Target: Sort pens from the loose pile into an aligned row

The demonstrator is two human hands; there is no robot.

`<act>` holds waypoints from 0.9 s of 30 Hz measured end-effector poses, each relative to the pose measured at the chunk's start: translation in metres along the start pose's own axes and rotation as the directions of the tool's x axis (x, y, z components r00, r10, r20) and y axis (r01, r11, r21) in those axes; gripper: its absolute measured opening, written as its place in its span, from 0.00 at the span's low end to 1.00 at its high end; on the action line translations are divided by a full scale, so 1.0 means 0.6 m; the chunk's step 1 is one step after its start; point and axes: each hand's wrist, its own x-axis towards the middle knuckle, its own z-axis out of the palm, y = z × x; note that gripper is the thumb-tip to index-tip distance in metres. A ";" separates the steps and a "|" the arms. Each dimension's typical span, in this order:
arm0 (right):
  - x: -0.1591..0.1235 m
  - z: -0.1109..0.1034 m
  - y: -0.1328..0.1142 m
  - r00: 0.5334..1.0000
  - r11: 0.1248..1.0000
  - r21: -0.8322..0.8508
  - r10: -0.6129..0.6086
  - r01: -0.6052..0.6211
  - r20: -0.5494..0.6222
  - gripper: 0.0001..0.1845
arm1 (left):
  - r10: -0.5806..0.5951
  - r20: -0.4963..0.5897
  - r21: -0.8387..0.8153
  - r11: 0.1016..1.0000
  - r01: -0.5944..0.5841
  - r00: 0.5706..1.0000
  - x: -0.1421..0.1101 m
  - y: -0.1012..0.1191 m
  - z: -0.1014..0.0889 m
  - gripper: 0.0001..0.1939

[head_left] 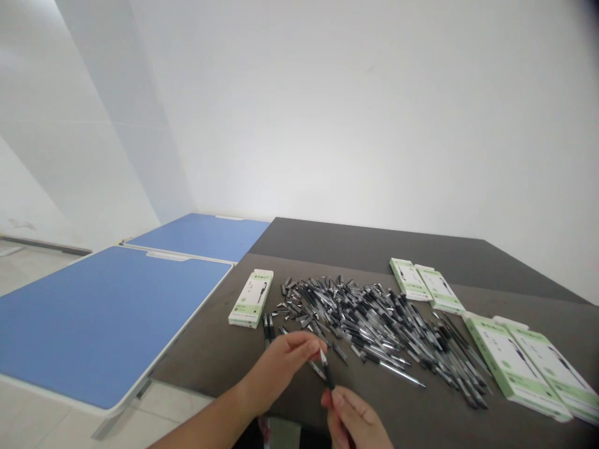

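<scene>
Seeing our left hand (276, 368) pinch a black pen (326, 369) near its top, we find the fingers closed firmly enough to hold it almost upright. Our right hand (353, 418) sits just beneath, curled toward the pen's lower end, though we cannot tell whether it grips. Held up this way, the pen seems kept apart from the loose pile of pens (369, 324) on the dark table (210, 355), with green-and-white boxes (510, 368) lying beside it.
</scene>
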 end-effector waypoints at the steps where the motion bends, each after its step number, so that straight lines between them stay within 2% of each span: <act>1: 0.002 -0.002 -0.004 0.999 0.999 -0.029 -0.025 0.024 -0.046 0.26 | 0.062 -0.087 0.135 0.990 -0.050 0.994 0.018 -0.004 -0.013 0.14; 2: 0.003 -0.004 -0.007 0.995 0.998 -0.052 -0.042 0.038 -0.088 0.26 | 0.132 -0.166 0.320 0.945 -0.073 0.977 0.037 -0.008 -0.027 0.14; 3: 0.005 -0.007 -0.009 0.991 0.997 -0.067 -0.054 0.046 -0.119 0.27 | 0.195 -0.203 0.512 0.856 -0.066 0.960 0.055 -0.013 -0.041 0.13; 5: 0.006 -0.012 -0.010 0.988 0.994 -0.091 -0.066 0.054 -0.139 0.28 | 0.234 -0.112 0.785 0.617 -0.058 0.966 0.086 -0.023 -0.061 0.12; 7: 0.006 -0.018 -0.009 0.987 0.991 -0.118 -0.082 0.065 -0.140 0.29 | 0.223 -0.056 0.841 0.536 -0.074 0.973 0.105 -0.032 -0.071 0.10; 14: 0.002 -0.024 -0.013 0.984 0.987 -0.155 -0.068 0.043 -0.165 0.30 | 0.194 -0.007 0.896 0.437 -0.079 0.981 0.113 -0.047 -0.063 0.07; 19: 0.003 -0.020 -0.017 0.982 0.989 -0.148 -0.052 0.024 -0.183 0.30 | 0.191 -0.023 0.912 0.406 -0.058 0.981 0.108 -0.048 -0.057 0.05; 24: 0.004 -0.023 -0.013 0.975 0.982 -0.186 -0.083 0.044 -0.207 0.30 | 0.221 -0.051 0.896 0.441 -0.053 0.974 0.101 -0.030 -0.060 0.06; 25: 0.004 -0.024 -0.012 0.974 0.980 -0.195 -0.089 0.047 -0.211 0.30 | 0.230 -0.071 0.871 0.488 -0.052 0.971 0.097 -0.024 -0.060 0.07; 27: 0.003 -0.023 -0.011 0.971 0.976 -0.208 -0.109 0.064 -0.211 0.30 | 0.211 -0.143 0.715 0.697 -0.046 0.967 0.084 -0.012 -0.056 0.09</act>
